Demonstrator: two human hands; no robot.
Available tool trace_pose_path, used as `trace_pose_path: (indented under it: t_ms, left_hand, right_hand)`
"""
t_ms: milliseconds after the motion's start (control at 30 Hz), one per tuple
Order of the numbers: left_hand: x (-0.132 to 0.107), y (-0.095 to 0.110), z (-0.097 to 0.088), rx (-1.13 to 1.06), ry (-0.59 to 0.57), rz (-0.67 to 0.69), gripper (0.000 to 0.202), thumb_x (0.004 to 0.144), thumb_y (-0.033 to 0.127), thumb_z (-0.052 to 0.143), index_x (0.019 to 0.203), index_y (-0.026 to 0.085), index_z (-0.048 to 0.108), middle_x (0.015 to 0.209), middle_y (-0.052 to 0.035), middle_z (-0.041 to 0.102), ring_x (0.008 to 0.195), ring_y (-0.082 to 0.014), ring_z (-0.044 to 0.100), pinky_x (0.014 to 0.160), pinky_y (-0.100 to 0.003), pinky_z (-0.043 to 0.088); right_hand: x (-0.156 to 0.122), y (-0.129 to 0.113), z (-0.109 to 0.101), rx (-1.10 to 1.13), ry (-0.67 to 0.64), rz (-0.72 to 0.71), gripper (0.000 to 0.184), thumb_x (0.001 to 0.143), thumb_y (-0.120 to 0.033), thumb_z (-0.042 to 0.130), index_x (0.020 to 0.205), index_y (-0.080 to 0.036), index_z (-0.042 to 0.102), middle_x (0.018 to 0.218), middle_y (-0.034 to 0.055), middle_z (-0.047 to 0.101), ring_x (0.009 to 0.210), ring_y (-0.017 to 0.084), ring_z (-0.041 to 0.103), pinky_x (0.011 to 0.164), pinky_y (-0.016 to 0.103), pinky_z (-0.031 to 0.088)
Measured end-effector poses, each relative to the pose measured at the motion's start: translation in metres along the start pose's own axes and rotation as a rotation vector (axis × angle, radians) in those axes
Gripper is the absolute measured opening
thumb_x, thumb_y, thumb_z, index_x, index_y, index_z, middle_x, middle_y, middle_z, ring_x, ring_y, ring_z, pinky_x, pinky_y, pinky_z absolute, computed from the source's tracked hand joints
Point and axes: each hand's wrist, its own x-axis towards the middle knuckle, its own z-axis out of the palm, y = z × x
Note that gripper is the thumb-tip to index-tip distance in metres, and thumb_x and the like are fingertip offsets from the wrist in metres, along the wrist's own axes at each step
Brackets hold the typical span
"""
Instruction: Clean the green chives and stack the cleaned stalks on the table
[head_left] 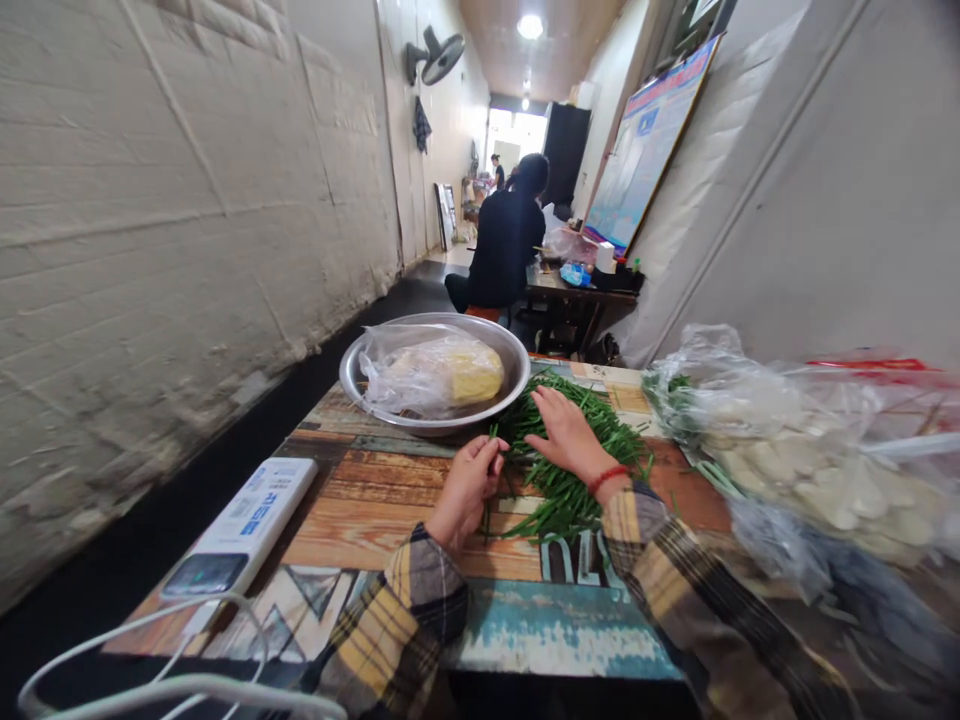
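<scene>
Green stalks (574, 490) lie in a loose heap at the centre of the frame, on a table (375, 545) with a patchwork of painted wood pattern. From my distant place I watch two bare hands over it. With my left hand (469, 485), I hold a few of the stalks pinched between narrow fingertips, at the left edge of the heap. My right hand (566, 432) is spread, thumb apart from the fingers, above the heap; I cannot tell if it presses on it. Around this wrist sits a red band (609, 477). Just behind my left hand, a metal basin (516, 362) contains a plastic bag (401, 370) with something yellow. At the lower left of the frame lies a white device (259, 510) with a cable (225, 688). On the right side, clear bags (817, 480) show pale pieces. At upper centre, a person (501, 240) in dark clothes sits turned away.
</scene>
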Motion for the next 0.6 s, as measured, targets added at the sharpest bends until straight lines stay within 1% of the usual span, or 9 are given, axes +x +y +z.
trace_pose_path:
  t_ms: [67, 133, 200, 267, 367, 433, 500, 533, 600]
  left_hand:
    - [0.001, -0.001, -0.001, 0.007, -0.007, -0.007, 0.028, 0.07, 0.039, 0.065, 0.078, 0.015, 0.054, 0.051, 0.0085, 0.04, 0.033, -0.0007, 0.022, 0.035, -0.016, 0.009]
    - [0.003, -0.002, -0.002, 0.014, -0.009, -0.018, 0.028, 0.07, 0.04, 0.065, 0.079, 0.015, 0.054, 0.051, 0.0086, 0.04, 0.033, -0.0006, 0.022, 0.035, -0.016, 0.009]
    - [0.004, -0.002, -0.003, 0.013, -0.011, -0.027, 0.03, 0.069, 0.04, 0.065, 0.079, 0.015, 0.054, 0.051, 0.0088, 0.04, 0.033, -0.0006, 0.021, 0.035, -0.016, 0.009]
    - [0.005, -0.002, -0.004, 0.008, -0.008, -0.033, 0.031, 0.068, 0.041, 0.066, 0.079, 0.015, 0.054, 0.05, 0.0089, 0.04, 0.033, -0.0007, 0.022, 0.035, -0.016, 0.009]
    - [0.004, -0.001, -0.004, 0.004, 0.007, -0.032, 0.031, 0.067, 0.041, 0.067, 0.078, 0.015, 0.054, 0.05, 0.0087, 0.04, 0.033, -0.0009, 0.023, 0.035, -0.016, 0.009]
    - [0.003, 0.0, -0.004, 0.002, 0.018, -0.025, 0.031, 0.067, 0.041, 0.068, 0.078, 0.015, 0.055, 0.05, 0.0086, 0.04, 0.033, -0.0007, 0.023, 0.035, -0.016, 0.01]
    - [0.002, 0.0, -0.003, -0.002, 0.025, -0.019, 0.031, 0.067, 0.041, 0.068, 0.078, 0.015, 0.055, 0.05, 0.0083, 0.041, 0.033, -0.0006, 0.024, 0.035, -0.016, 0.01]
    - [0.002, 0.0, -0.003, -0.003, 0.027, -0.017, 0.03, 0.067, 0.041, 0.068, 0.078, 0.015, 0.055, 0.051, 0.0082, 0.041, 0.033, -0.0006, 0.024, 0.036, -0.016, 0.01]
    - [0.002, -0.001, -0.002, -0.004, 0.024, -0.017, 0.03, 0.068, 0.04, 0.067, 0.077, 0.015, 0.056, 0.05, 0.008, 0.041, 0.033, -0.0007, 0.024, 0.035, -0.016, 0.009]
  right_hand:
    - [0.024, -0.001, 0.011, -0.032, -0.066, 0.044, 0.077, 0.073, -0.038, 0.068, 0.137, -0.008, 0.037, 0.144, 0.0228, 0.034, 0.135, 0.033, 0.026, 0.107, 0.05, 0.026]
    - [0.042, -0.001, 0.021, -0.036, -0.115, 0.034, 0.085, 0.07, -0.046, 0.068, 0.139, -0.008, 0.034, 0.144, 0.0227, 0.034, 0.134, 0.034, 0.027, 0.106, 0.049, 0.027]
    - [0.051, -0.003, 0.03, -0.043, -0.132, 0.017, 0.081, 0.072, -0.05, 0.065, 0.137, -0.01, 0.036, 0.141, 0.0205, 0.038, 0.133, 0.034, 0.028, 0.105, 0.05, 0.026]
    - [0.053, -0.006, 0.037, -0.046, -0.141, 0.0, 0.07, 0.074, -0.048, 0.063, 0.132, -0.013, 0.044, 0.135, 0.0185, 0.046, 0.132, 0.034, 0.03, 0.106, 0.053, 0.024]
    - [0.041, -0.009, 0.04, -0.039, -0.153, -0.043, 0.055, 0.076, -0.041, 0.062, 0.122, -0.012, 0.053, 0.124, 0.0187, 0.055, 0.128, 0.034, 0.035, 0.106, 0.055, 0.022]
    - [0.025, -0.009, 0.035, -0.027, -0.165, -0.089, 0.047, 0.076, -0.035, 0.062, 0.116, -0.011, 0.056, 0.118, 0.0183, 0.058, 0.125, 0.032, 0.04, 0.106, 0.052, 0.024]
    - [0.003, -0.004, 0.025, -0.005, -0.188, -0.152, 0.036, 0.076, -0.031, 0.062, 0.107, -0.014, 0.06, 0.113, 0.0142, 0.061, 0.125, 0.027, 0.042, 0.107, 0.046, 0.027]
    - [-0.01, -0.001, 0.019, 0.015, -0.202, -0.192, 0.031, 0.076, -0.031, 0.063, 0.102, -0.017, 0.061, 0.111, 0.011, 0.062, 0.126, 0.026, 0.042, 0.108, 0.044, 0.027]
    - [-0.038, 0.009, 0.005, 0.089, -0.208, -0.296, 0.024, 0.076, -0.027, 0.06, 0.099, -0.017, 0.061, 0.112, 0.0089, 0.063, 0.129, 0.025, 0.039, 0.109, 0.045, 0.028]
